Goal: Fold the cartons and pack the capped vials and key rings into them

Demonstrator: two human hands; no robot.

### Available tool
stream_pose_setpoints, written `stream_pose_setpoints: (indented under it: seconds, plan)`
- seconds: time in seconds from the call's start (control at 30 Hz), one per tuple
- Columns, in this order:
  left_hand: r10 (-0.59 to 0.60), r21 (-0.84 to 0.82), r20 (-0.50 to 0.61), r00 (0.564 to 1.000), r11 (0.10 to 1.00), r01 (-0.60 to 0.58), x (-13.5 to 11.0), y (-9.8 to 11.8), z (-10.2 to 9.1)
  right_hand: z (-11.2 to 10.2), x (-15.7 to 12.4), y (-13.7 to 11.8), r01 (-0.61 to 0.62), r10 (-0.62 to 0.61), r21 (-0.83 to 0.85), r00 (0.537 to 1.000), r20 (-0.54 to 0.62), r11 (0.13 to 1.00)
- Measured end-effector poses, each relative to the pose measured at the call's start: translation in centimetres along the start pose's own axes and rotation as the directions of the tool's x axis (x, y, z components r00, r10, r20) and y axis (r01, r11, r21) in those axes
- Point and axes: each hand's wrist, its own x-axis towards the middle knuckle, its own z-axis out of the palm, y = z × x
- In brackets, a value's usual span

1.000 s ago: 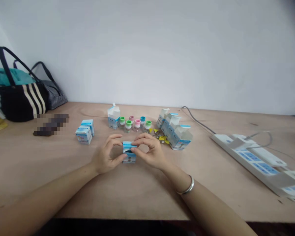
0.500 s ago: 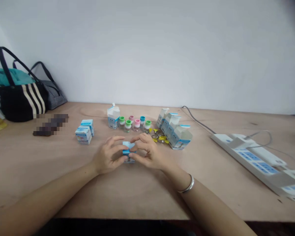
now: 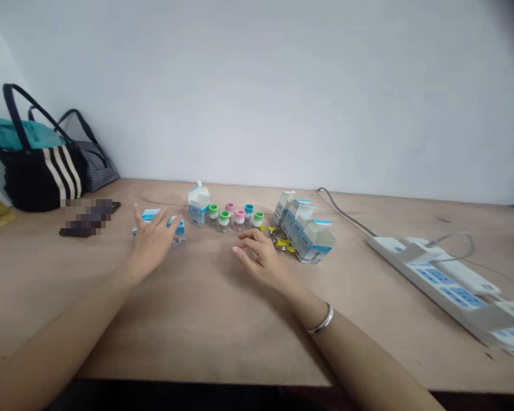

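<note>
My left hand [image 3: 151,242] reaches to the left, its fingers lying over a small group of closed blue-and-white boxes [image 3: 148,216]. Its thumb and fingers are round one small blue-and-white box [image 3: 180,233] on the right side of that group. My right hand [image 3: 259,258] rests on the wooden table [image 3: 223,319] near the middle, fingers loosely apart, holding nothing; a silver bangle is on its wrist. Just beyond it stand several small vials with green, pink and blue caps [image 3: 235,216].
An opened box [image 3: 198,205] stands left of the vials, and a row of opened boxes [image 3: 308,235] right of them, with small yellow pieces [image 3: 284,243] in front. A white power strip [image 3: 445,279] and cable lie at right. Striped bags [image 3: 43,168] and a dark object [image 3: 88,218] are at left.
Both hands held the small box at the table's middle. The left hand has carried it left to the closed boxes; the right hand let go and rests on the table.
</note>
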Motion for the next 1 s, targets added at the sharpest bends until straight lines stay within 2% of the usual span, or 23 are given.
stream_pose_setpoints:
  seconds: [0.1, 0.2, 0.33, 0.43, 0.57, 0.7, 0.83, 0.93, 1.0]
  plan:
    - [-0.051, 0.029, 0.026, 0.998, 0.998, 0.05, 0.4, -1.0, 0.3, 0.3, -0.2, 0.0, 0.011, -0.01, -0.04, 0.999, 0.034, 0.999]
    - [-0.087, 0.048, 0.018, 0.996, 0.995, 0.086, 0.6, -0.8, 0.2, 0.4, -0.2, 0.0, 0.024, -0.021, -0.055, 0.998, 0.064, 0.998]
    - [-0.041, 0.053, -0.03, 0.999, 0.998, 0.043, 1.6, 0.2, -0.4, 0.6, -0.3, 0.1, 0.032, -0.028, -0.065, 0.997, 0.071, 0.997]
    - [0.007, 0.038, -0.064, 0.998, 0.999, -0.004, 3.5, 1.0, -0.6, 0.8, -0.3, 0.1, 0.038, -0.032, -0.073, 0.996, 0.081, 0.997]
    - [0.003, -0.013, -0.054, 0.999, 1.0, -0.004, 7.0, 2.2, 0.2, 0.9, -0.4, 0.0, 0.044, -0.034, -0.093, 0.994, 0.107, 0.995]
    - [0.028, -0.048, -0.054, 0.998, 0.998, -0.03, 9.2, 2.1, 0.9, 0.8, -0.5, 0.2, 0.062, -0.049, -0.117, 0.993, 0.111, 0.991]
    - [0.062, -0.059, -0.06, 0.996, 0.996, -0.065, 8.3, 1.2, -0.5, 0.8, -0.5, 0.5, 0.049, -0.028, -0.146, 0.99, 0.139, 0.988]
    - [0.098, -0.083, -0.071, 0.993, 0.991, -0.104, 5.9, 1.1, -2.1, 1.0, -0.5, 0.6, -0.015, 0.029, -0.098, 0.99, 0.139, 0.995]
    - [0.15, -0.148, -0.121, 0.981, 0.975, -0.167, 4.0, 1.6, -2.9, 1.0, -0.4, 0.6, -0.069, 0.068, 0.008, 0.994, 0.09, 0.998]
